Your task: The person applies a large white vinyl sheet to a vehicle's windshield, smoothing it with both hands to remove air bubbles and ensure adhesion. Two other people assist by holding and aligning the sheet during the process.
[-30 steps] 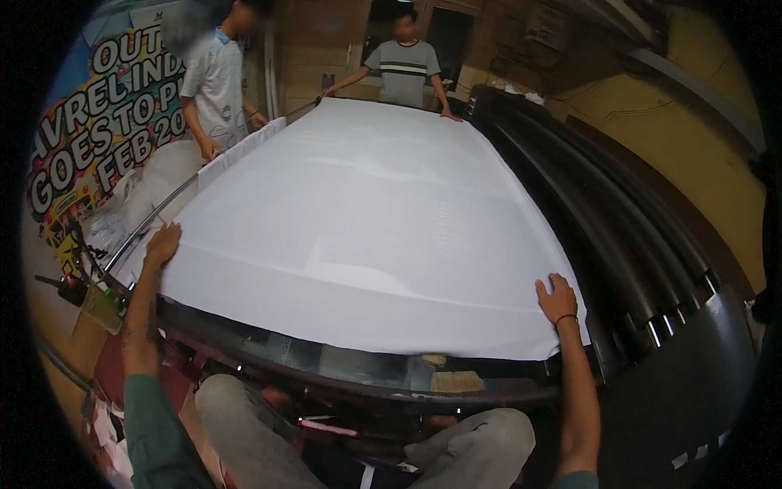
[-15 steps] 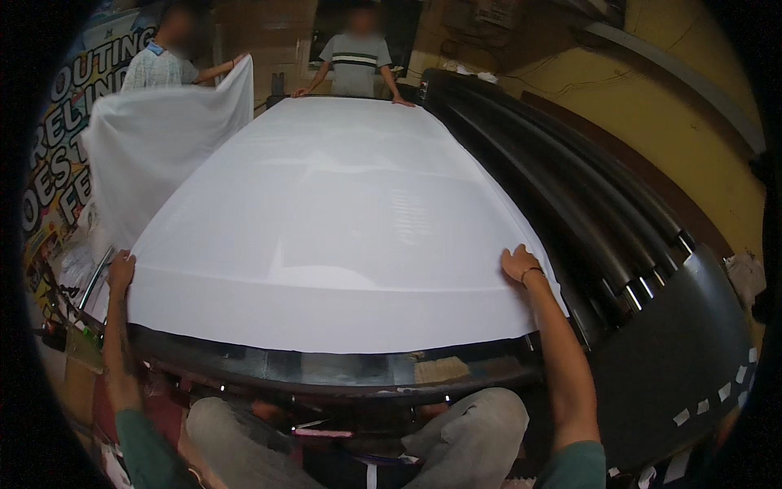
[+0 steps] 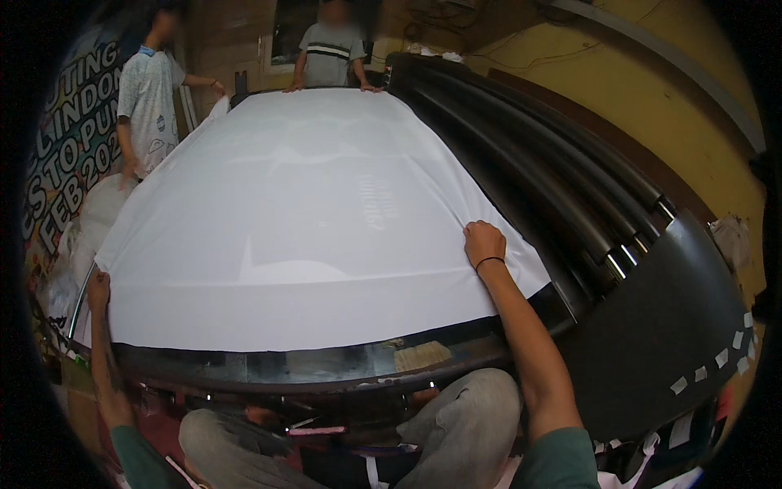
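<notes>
A large white cloth (image 3: pixel 285 220) lies spread over a long table, with faint printed shapes showing through. My right hand (image 3: pixel 485 243) is closed on the cloth near its right side, and creases fan out from the knuckles. At the near left corner, my left hand (image 3: pixel 98 287) has its fingers closed on the cloth's edge. Far off, a co-worker in a striped shirt (image 3: pixel 330 53) rests both hands on the cloth's far edge. Another co-worker (image 3: pixel 151 102), at the far left, has one hand at the cloth's left edge.
Black rollers (image 3: pixel 521 155) run along the table's right side, ending in shiny metal shafts. Beside them curves a dark panel (image 3: pixel 652 326) with small tape pieces. A dark front rail (image 3: pixel 301 367) borders the cloth, above my knees. A printed banner (image 3: pixel 77 130) hangs at the left.
The white sheet that the left co-worker held up has come down along the table's left side. My right hand has moved inward and closed, creasing the cloth. The view has shifted a little.
</notes>
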A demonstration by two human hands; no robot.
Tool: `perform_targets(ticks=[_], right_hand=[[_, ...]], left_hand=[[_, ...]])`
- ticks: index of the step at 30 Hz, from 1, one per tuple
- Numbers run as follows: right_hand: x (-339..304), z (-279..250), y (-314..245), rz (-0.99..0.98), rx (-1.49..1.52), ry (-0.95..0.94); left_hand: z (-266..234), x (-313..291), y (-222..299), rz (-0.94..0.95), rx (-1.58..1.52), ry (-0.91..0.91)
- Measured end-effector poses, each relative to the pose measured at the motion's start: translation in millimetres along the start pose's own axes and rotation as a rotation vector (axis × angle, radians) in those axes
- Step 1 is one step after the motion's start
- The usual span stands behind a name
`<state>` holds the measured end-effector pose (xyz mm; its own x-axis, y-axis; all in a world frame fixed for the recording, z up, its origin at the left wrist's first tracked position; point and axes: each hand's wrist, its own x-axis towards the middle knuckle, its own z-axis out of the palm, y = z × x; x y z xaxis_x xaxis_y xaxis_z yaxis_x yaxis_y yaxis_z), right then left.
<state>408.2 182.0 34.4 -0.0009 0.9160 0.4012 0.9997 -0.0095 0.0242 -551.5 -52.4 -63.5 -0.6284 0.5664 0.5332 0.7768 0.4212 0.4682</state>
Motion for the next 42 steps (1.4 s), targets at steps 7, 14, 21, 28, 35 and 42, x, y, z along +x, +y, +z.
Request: perform_targets(ticks=[7, 14, 21, 28, 35, 42], right_hand=[[-5, 6, 11, 0.232, 0.074, -0.039], [1, 6, 12, 0.294, 0.138, -0.295], [-1, 1, 8, 0.286, 0.054, -0.404], [6, 12, 13, 0.286, -0.007, -0.402], [10, 21, 21, 0.267, -0.028, -0.388], [10, 17, 22, 0.275, -0.011, -0.383]], left_hand=[[13, 9, -29, 0.098, 0.035, 0.072], [16, 19, -50, -0.002, 0.230, 0.150], [5, 2, -36, -0.045, 0.271, 0.038], [-70, -57, 24, -0.165, 0.262, -0.347], [-104, -99, 56, -0.169, 0.221, -0.203], [-99, -92, 67, -0.171, 0.153, -0.278]])
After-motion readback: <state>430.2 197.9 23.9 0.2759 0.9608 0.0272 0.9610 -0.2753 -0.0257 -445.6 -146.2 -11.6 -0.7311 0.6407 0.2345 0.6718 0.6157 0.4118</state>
